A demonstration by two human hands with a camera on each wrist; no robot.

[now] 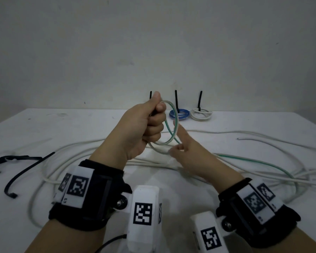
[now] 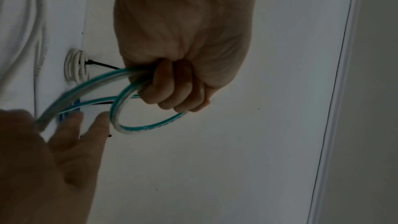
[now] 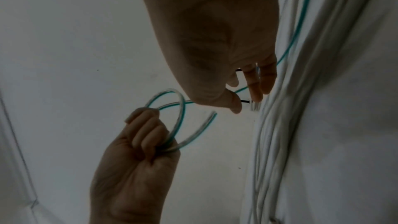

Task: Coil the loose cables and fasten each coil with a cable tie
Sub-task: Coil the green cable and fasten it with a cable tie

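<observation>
My left hand (image 1: pixel 156 123) is raised over the table, fist closed round a small coil of green-striped cable (image 1: pixel 160 143). The loops stick out to the right of the fist. In the left wrist view, the left hand (image 2: pixel 172 89) clasps the coil (image 2: pixel 150 126) where its loops cross. My right hand (image 1: pixel 177 148) sits just right of the coil, with the index finger extended. Its thumb and a curled finger pinch the cable's running strand. The cable's loose length (image 1: pixel 254 161) trails right across the table. The right wrist view shows both the coil (image 3: pixel 182 113) and the right hand (image 3: pixel 243 94).
Several long white cables (image 1: pixel 80 147) lie looped across the white table (image 1: pixel 44 125). Loose black cable ties (image 1: pixel 26 167) lie at the left. At the back stand a tied blue coil (image 1: pixel 182 114) and a tied white coil (image 1: pixel 201 115), ties upright. A wall rises behind.
</observation>
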